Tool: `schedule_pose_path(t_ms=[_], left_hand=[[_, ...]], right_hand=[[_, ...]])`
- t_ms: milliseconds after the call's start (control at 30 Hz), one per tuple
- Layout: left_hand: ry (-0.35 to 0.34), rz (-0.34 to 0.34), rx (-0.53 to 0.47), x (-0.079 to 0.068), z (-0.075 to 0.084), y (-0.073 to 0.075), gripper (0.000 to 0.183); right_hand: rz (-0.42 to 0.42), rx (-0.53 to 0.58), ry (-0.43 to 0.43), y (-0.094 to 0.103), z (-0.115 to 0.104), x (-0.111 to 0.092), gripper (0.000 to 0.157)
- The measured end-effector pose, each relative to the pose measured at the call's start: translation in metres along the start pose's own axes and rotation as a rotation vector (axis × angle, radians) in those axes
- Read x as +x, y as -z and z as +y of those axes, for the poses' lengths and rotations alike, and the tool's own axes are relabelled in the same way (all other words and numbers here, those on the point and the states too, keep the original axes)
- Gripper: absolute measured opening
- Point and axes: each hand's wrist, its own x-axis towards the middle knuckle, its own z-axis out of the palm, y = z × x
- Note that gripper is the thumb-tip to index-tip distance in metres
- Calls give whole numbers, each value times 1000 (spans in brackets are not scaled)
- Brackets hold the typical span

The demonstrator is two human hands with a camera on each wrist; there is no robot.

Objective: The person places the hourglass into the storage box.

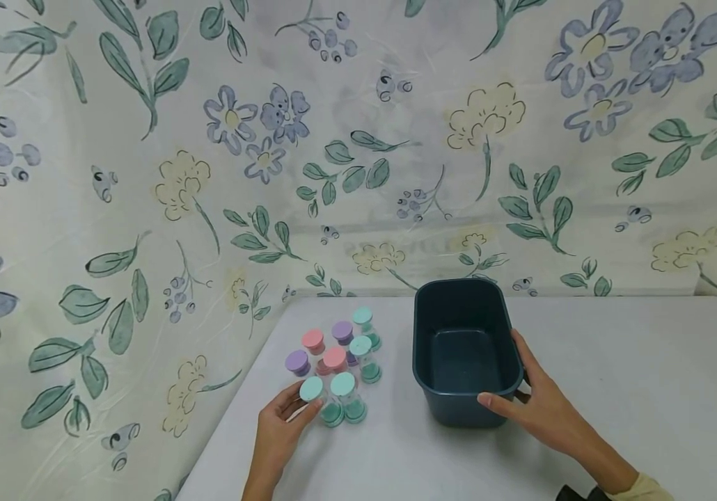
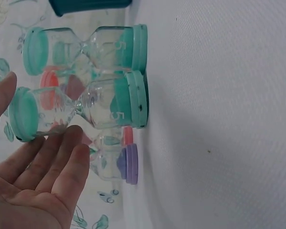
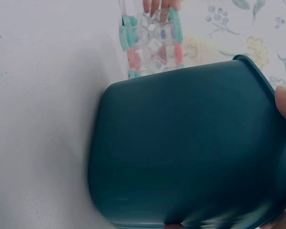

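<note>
Several small hourglasses with coloured caps stand in a cluster at the left of the table. Around the front-left teal hourglass [image 2: 97, 102] is my left hand [image 1: 280, 424]; its fingers reach beside the glass and its thumb is apart from the teal cap in the left wrist view. Another teal hourglass [image 1: 349, 398] stands right beside that one. To the right is a deep dark-teal bin [image 1: 465, 410], its inside bare. My right hand [image 1: 543, 403] grips the bin's right side, thumb over the near rim and fingers along the side wall.
Behind the front pair are pink hourglasses [image 1: 335, 359], purple ones [image 1: 298, 362] and further teal ones [image 1: 363, 319]. All stand on a white table [image 1: 634, 362]. A floral curtain [image 1: 358, 139] hangs along the table's back and left edges.
</note>
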Motion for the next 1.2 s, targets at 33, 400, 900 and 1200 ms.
schedule_pose_path(t_ms=[33,400,900,1200], left_hand=[[-2,4,2,0,0,0,65],[-35,49,69,-1,1,2,63],[-119,113,-73,-2,27,21,53],[-197,102,-77,-1,57,33,46]], right_hand=[[1,-1,-2,0,0,0,122],[-2,8,-2,1,0,0,122],[2,0,-3,1,-1,-1,121],[-3,6,-3,1,0,0,122]])
